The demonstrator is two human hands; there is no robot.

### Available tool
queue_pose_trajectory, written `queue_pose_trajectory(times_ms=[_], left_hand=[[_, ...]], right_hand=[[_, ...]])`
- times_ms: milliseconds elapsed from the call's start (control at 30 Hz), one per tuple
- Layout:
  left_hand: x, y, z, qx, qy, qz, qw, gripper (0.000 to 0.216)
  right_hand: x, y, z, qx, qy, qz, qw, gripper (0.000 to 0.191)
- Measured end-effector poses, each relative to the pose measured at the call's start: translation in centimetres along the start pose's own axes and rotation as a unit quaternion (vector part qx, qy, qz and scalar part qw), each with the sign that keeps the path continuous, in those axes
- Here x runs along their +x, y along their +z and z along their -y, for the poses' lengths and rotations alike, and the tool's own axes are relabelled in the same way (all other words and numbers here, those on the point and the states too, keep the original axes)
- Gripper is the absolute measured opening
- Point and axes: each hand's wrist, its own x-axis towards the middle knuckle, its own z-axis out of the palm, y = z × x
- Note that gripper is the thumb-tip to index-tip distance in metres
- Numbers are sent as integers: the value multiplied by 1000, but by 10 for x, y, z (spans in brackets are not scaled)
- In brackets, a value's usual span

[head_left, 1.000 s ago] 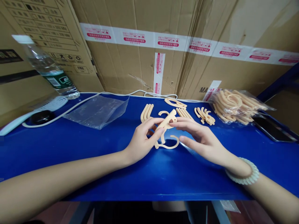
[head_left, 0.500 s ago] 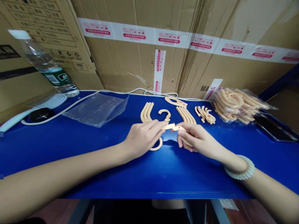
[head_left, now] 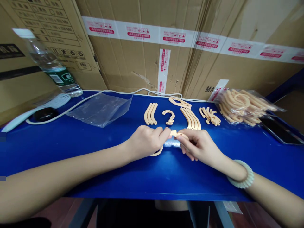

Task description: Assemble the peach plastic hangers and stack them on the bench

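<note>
both left hand [head_left: 144, 142] and right hand [head_left: 201, 147] have curled tight on the hanger [head_left: 175, 133] at centre, seemingly pressing it together.

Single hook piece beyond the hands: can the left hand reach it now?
Probably yes: the hook piece lies bare on the table just past the left hand, nothing between, though that hand is pinching a plastic part.

Single head-worn view, facing forward and down, close over blue table [head_left: 71, 148], cardboard boxes [head_left: 142, 63] behind
</note>
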Motion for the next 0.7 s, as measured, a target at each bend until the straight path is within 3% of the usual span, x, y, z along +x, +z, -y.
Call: queue_pose_trajectory(times_ms=[133,233,300,367,433,533,600,700], left_hand=[[0,-1,1,-36,-20,15,999,39],[0,0,1,-143,-111,83,980,47],[1,-1,0,-227,-175,121,950,48],[2,-3,-3,-311,-229,129,913,43],[5,-5,-5,-398,-290,124,861,38],[7,-7,-8,-510,-385,128,758,37],[8,-5,-10,-572,-442,135,678,38],[8,-2,-11,-640,-489,133,577,36]], right_hand=[[-3,2,-4,-83,-86,-44,992,38],[-6,4,-3,-155,-170,-85,970,31],[-6,4,0,-145,-169,-97,970,30],[-4,-2,4,-72,-126,-92,985,26],[0,-15,6,8,-92,-105,990,20],[8,-46,4,30,-101,-233,967,17],[12,-71,-4,-29,-135,-324,936,13],[17,-104,-24,-188,-169,-328,910,8]])
